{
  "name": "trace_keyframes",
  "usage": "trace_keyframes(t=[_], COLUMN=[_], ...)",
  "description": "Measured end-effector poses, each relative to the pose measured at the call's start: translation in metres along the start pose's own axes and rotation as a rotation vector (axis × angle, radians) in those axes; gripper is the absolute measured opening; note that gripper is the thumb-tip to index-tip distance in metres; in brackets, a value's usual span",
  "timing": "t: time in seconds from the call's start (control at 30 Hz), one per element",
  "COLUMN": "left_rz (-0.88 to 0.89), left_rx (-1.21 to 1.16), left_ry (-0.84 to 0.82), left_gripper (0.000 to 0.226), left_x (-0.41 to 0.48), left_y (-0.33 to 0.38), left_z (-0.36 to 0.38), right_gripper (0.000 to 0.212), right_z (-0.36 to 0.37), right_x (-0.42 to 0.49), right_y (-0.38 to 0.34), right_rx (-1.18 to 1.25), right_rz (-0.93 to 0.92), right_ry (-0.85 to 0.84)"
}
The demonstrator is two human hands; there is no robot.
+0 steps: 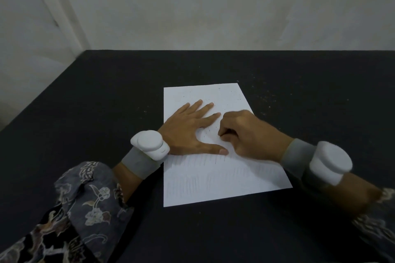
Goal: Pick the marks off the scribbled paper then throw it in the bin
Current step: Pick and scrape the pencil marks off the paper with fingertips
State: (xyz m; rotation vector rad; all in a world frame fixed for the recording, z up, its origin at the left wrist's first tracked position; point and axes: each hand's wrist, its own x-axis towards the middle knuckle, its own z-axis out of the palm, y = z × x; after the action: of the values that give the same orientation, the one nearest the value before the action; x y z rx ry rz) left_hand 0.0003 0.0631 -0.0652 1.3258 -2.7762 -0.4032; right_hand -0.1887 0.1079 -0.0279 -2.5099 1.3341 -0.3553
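Head view looks down on the sheet of paper (pixel 213 179), which lies flat on the black desk (pixel 106 96) in front of me, its long edges running away from me. My left hand (pixel 192 128) rests on the middle of the paper with fingers straight and spread, thumb stretched out along it, pinning the sheet in place. My right hand (pixel 243 134) sits just beside the left, also on the paper, with its fingers curled tightly down at the surface; whether they pinch an eraser or only rub with the tips I cannot tell, since the knuckles hide it.

Faint pencil strokes (pixel 205 177) cover the part of the paper nearest me, and a few short dark strokes show between my two hands. Tiny dark crumbs (pixel 230 96) are scattered on the paper's far end and on the desk beyond its right edge.

By my reckoning the rubbing is partway done, with the near part of the paper not yet cleaned. A single sheet like this is light, thin and limp; it will slide and wrinkle under rubbing unless held flat. To lift it later I would take hold at a free corner or edge, or simply crumple it. No bin is in sight.
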Motion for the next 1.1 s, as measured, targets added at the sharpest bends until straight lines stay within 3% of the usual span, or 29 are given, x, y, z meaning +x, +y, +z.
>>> trace_keyframes(t=[0.13, 0.33, 0.47, 0.63, 0.8, 0.97, 1.1], left_rz=[-0.005, -0.010, -0.017, -0.002, -0.028, -0.022, -0.022], left_rx=[0.014, 0.009, 0.028, 0.011, 0.029, 0.013, 0.040], left_ry=[0.000, -0.004, 0.000, -0.009, -0.026, -0.014, -0.019], left_gripper=[0.121, 0.109, 0.119, 0.114, 0.107, 0.107, 0.122], left_x=[0.001, -0.001, 0.001, 0.001, 0.000, 0.000, 0.002], left_y=[0.000, 0.003, 0.000, 0.000, 0.003, 0.001, 0.000], left_z=[0.000, 0.000, -0.003, -0.002, -0.002, -0.003, -0.001], right_gripper=[0.011, 0.010, 0.012, 0.011, 0.012, 0.010, 0.012], right_z=[-0.009, 0.001, -0.003, 0.003, -0.003, 0.000, -0.003], right_x=[0.014, -0.003, 0.010, -0.003, 0.008, -0.003, 0.008], right_y=[0.022, 0.001, 0.020, 0.002, 0.024, 0.010, 0.027], right_rx=[-0.034, -0.023, -0.035, 0.011, -0.023, 0.020, -0.005], right_rz=[0.154, 0.035, 0.175, 0.035, 0.165, 0.061, 0.158], right_ry=[0.112, -0.003, 0.169, 0.050, 0.175, 0.060, 0.177])
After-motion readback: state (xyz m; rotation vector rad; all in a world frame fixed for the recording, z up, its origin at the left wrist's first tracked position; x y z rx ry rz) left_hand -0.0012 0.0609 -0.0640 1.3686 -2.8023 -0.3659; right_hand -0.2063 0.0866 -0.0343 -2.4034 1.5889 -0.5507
